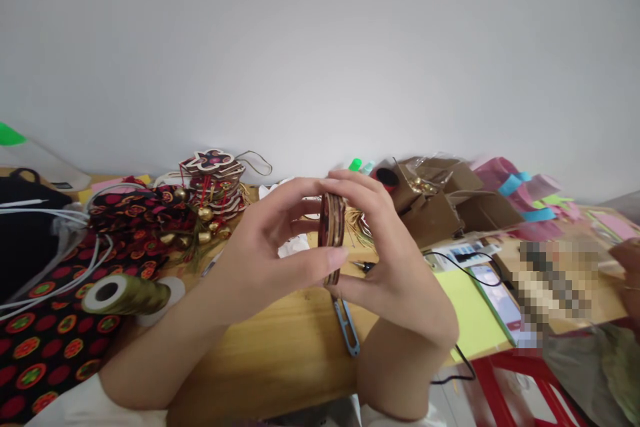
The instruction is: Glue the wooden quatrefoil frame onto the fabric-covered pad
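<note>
My left hand (263,257) and my right hand (395,260) are both closed around a small stack of flat ornament pieces (333,230). The stack stands on edge between my fingers and thumbs, above the table. Its layered edges look brown and cream, and a dark patterned face points left. Below it, blue thread snips (346,325) lie on the wooden table (270,340). Left of my left hand is a spool of olive thread (135,295) on its side. Behind sits a pile of similar patterned ornaments (215,177) with red cords and gold bells (205,215).
Dark printed fabric (55,340) covers the table's left side. Cardboard boxes (430,213) and pink strips (505,187) stand at the back right. A yellow paper sheet (467,310), a phone (495,300) and a black cable lie right. A red stool (520,380) is below; another person's arm shows far right.
</note>
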`<move>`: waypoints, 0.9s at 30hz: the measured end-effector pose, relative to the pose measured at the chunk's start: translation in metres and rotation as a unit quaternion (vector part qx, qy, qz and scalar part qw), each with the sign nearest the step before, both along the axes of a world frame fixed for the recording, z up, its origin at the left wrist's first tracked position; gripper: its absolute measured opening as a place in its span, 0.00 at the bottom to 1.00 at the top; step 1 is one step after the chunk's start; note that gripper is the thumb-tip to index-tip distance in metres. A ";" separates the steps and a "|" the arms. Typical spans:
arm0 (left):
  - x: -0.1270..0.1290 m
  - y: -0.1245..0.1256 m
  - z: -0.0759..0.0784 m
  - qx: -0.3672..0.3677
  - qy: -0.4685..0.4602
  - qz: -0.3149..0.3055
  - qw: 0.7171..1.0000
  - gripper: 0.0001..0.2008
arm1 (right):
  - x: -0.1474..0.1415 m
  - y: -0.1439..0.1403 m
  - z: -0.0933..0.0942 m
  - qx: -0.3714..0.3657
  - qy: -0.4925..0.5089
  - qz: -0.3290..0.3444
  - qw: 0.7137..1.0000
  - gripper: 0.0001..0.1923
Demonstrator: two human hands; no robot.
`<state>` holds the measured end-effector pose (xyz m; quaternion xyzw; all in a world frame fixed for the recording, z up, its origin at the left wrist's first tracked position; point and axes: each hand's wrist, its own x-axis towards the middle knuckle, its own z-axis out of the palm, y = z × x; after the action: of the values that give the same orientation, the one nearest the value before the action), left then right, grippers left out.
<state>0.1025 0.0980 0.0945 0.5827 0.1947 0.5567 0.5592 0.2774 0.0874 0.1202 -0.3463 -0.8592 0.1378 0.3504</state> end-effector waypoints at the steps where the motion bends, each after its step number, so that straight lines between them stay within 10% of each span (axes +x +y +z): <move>1: 0.000 0.000 0.000 0.007 0.002 0.002 1.000 0.20 | 0.000 0.000 0.000 0.002 -0.001 0.000 1.000 0.39; 27: 0.001 -0.006 0.003 0.003 0.024 0.024 0.999 0.18 | -0.002 -0.001 0.000 0.020 0.025 -0.004 0.999 0.37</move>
<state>0.1036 0.0918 0.0975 0.5930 0.2205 0.5565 0.5385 0.2754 0.0860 0.1204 -0.3392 -0.8515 0.1278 0.3790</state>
